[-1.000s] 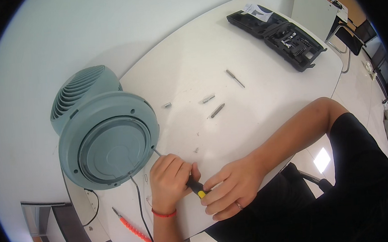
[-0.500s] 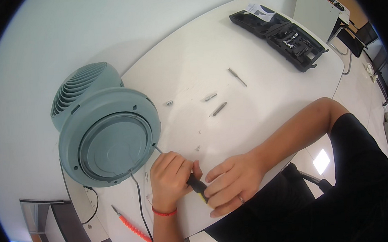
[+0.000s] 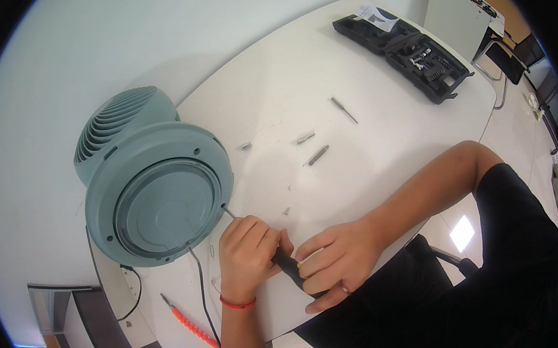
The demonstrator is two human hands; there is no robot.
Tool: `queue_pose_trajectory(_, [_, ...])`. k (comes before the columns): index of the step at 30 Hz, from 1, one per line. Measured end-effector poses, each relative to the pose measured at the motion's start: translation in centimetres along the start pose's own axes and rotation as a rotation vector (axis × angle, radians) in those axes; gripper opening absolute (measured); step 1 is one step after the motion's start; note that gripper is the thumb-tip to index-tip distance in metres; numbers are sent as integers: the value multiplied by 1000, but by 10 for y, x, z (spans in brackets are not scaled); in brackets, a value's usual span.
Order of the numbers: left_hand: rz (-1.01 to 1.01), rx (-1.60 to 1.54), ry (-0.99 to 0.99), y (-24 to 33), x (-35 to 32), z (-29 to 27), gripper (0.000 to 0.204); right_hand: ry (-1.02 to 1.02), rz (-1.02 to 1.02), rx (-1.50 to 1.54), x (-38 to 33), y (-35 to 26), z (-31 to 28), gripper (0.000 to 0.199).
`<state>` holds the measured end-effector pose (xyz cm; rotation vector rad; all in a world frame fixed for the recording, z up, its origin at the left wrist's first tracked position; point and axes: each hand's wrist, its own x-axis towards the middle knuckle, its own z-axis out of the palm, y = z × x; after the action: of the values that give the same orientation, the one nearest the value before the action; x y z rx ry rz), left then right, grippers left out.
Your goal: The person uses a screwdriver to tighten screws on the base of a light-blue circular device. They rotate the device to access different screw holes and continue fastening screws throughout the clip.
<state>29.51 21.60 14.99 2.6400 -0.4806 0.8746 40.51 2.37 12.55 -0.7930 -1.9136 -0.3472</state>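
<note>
A grey-green fan (image 3: 123,117) lies tipped over at the left of the table, its round base (image 3: 165,211) facing me. A screwdriver (image 3: 289,267) with a dark handle slants from my hands toward the base, its shaft at a hole near the base's right rim. My left hand (image 3: 251,250), with a red cord on the wrist, is closed around the front part of the screwdriver. At the back of the handle, the fingers of my right hand (image 3: 340,257) are curled over it. The screwdriver's tip is out of sight in the hole.
Metal driver bits (image 3: 318,155) and small loose parts lie mid-table. An open black tool case (image 3: 423,67) is at the far right. An orange flexible shaft (image 3: 193,329) rests near the front edge, beside the fan's black cord (image 3: 203,289).
The screwdriver handle has turned in my right hand, so its yellow mark shows in a different place. My left hand stays around the front; the whole view has shifted slightly.
</note>
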Motion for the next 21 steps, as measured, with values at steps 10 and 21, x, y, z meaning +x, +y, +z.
queue_pose_trajectory(10, [-31, -31, 7, 1, 0, 2, 25, 36, -117, 69, -4, 3, 4, 24])
queue_pose_trajectory(21, [-12, -12, -12, 1, -1, 2, 25, -29, -149, 188, -5, 3, 6, 17])
